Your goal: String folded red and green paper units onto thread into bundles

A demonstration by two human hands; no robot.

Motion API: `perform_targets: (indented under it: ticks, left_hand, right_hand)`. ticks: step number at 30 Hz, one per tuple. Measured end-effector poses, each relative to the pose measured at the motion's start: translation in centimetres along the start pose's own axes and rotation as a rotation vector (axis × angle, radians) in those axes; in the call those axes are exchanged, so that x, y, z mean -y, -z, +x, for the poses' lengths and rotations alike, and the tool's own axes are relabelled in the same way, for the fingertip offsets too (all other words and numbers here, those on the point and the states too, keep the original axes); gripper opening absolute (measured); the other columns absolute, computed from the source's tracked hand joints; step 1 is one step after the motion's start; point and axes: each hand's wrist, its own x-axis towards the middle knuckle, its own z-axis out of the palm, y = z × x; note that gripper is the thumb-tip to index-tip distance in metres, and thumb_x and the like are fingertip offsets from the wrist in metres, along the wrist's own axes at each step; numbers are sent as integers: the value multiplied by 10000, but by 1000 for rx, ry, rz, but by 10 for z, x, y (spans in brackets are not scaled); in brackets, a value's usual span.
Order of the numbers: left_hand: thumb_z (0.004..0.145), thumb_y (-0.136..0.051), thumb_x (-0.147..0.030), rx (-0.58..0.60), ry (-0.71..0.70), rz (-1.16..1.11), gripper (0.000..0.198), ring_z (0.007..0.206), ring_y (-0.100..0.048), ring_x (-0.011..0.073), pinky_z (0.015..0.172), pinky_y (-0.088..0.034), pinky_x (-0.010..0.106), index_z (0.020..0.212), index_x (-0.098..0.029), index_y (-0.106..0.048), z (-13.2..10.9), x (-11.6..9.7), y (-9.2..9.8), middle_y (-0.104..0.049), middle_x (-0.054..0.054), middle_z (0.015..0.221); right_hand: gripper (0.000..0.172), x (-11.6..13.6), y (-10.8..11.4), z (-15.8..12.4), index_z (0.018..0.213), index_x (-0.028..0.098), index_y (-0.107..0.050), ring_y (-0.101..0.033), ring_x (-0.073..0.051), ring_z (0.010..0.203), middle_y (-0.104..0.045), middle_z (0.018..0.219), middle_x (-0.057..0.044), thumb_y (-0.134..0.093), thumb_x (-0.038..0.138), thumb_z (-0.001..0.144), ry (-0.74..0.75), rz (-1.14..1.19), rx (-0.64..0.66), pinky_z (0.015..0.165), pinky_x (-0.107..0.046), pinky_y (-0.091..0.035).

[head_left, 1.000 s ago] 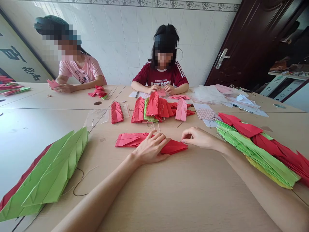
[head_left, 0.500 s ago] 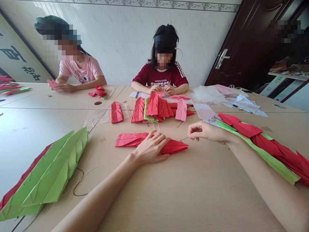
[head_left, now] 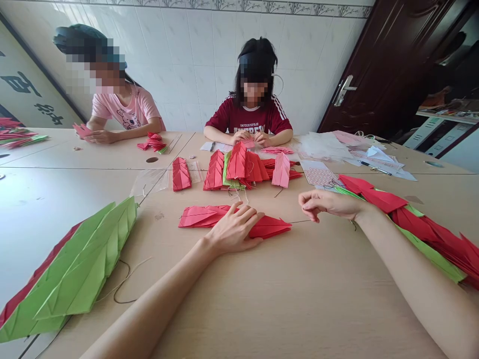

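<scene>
A folded red paper piece [head_left: 200, 217] lies lengthwise on the table before me, its pleats pressed flat. My left hand [head_left: 235, 227] rests over its middle, fingers bent across the far side and thumb along the near edge. From the paper's right tip a thin dark string [head_left: 299, 222] runs taut to my right hand [head_left: 317, 203], whose fingers are pinched together around it, just above the tabletop. The fingertips partly hide the string's end. Part of the red paper is covered by my left hand.
Large pleated green paper [head_left: 86, 264] with a red edge lies at left, loose cords beside it. A red-and-green pleated strip [head_left: 422, 227] lies beyond my right forearm. Red folded pieces [head_left: 239, 167] are piled ahead. Two people sit across the table, handling paper. Plastic bags [head_left: 322, 147] lie far right.
My right hand has moved a little to the right and slightly down, drawing a longer stretch of string out from the paper's tip. My left hand and the red paper stay put.
</scene>
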Motion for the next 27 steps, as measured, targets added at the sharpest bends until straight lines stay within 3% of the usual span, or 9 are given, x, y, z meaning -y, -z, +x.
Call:
perform_targets:
  ticks: [4, 8, 18, 27]
  left_hand:
    - [835, -473, -430, 2, 1, -13, 469, 986, -511, 230, 977, -320, 410, 1188, -122, -454, 0, 0, 0, -578, 92, 1029]
    - [834, -473, -421, 4, 8, -19, 446, 982, -515, 234, 926, -364, 397, 1171, -129, -464, 0, 0, -1, -577, 96, 1025]
    - [846, -472, -399, 15, 52, 2, 431, 972, -526, 236, 845, -413, 367, 1182, -129, -457, 0, -1, 2, -573, 104, 1057]
    - [870, -446, -380, 9, 112, 28, 412, 974, -544, 236, 815, -423, 357, 1206, -141, -429, -1, 0, -2, -563, 104, 1118]
  right_hand:
    - [156, -8, 9, -4, 661, 192, -468, -500, -114, 536, -506, 558, 31, -529, 280, 775, -176, -266, 105, 562, -260, -421]
    - [110, -15, 14, -7, 658, 197, -477, -509, -115, 498, -506, 544, 34, -549, 256, 718, -292, -372, 103, 511, -254, -418]
    - [111, -9, 7, -10, 620, 203, -485, -514, -115, 476, -502, 502, 37, -574, 263, 646, -384, -418, 69, 454, -240, -426]
    - [83, -14, 13, -9, 597, 203, -491, -494, -114, 479, -495, 511, 34, -550, 248, 632, -380, -557, 31, 463, -241, -396]
